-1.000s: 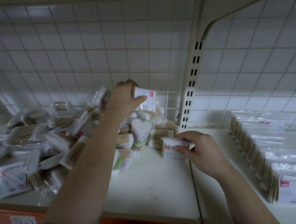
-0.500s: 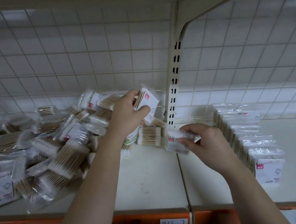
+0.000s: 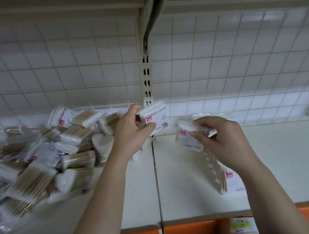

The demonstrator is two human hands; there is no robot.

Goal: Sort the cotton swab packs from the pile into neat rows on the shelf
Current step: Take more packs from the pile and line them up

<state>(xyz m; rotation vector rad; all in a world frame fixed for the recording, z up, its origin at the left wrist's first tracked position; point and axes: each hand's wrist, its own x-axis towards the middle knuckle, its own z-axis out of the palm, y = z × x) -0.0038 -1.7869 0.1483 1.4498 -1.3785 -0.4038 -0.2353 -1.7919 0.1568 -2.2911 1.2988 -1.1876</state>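
Note:
A loose pile of cotton swab packs (image 3: 44, 159) covers the left part of the white shelf (image 3: 173, 197). My left hand (image 3: 131, 131) holds one white-tipped pack (image 3: 155, 115) up in front of the slotted upright. My right hand (image 3: 224, 141) grips a second pack (image 3: 187, 134), tilted, just above the far end of a standing row of packs (image 3: 224, 177) on the right shelf section. My right forearm hides much of that row.
A white wire grid (image 3: 75, 76) backs the shelf. A slotted metal upright (image 3: 146, 77) and a seam split the shelf into left and right sections. An orange front strip (image 3: 193, 228) with label tags runs along the shelf edge. Another shelf hangs overhead.
Both hands have carried their packs rightward, away from the pile; the right one now sits over the row's far end. The view has shifted right and blurred.

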